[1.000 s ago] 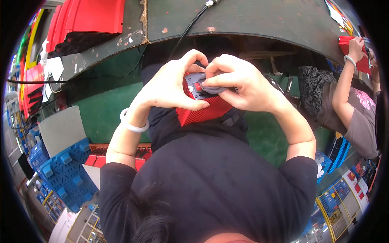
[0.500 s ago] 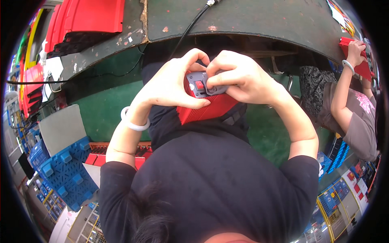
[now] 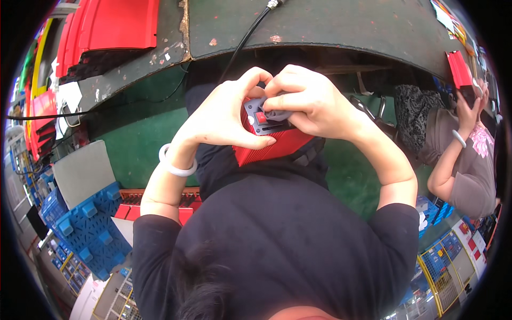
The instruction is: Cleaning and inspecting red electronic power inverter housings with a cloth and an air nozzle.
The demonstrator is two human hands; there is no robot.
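Right hand [image 3: 319, 105] edged left, pinching grey cloth [image 3: 278, 115]; left hand [image 3: 220, 117] held red box [image 3: 274, 151] below bench [image 3: 330, 26] edge; work seemed unfinished.

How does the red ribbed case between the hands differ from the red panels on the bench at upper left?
The red ribbed case is finely ridged; the red panels show a broad, mostly smooth face. The red ribbed case is held in the left hand; the red panels rest on the workbench. Both are red.

Red ribbed case [image 3: 278, 148], grey end [image 3: 254, 108] up; seemingly a cloth [image 3: 277, 114] atop.
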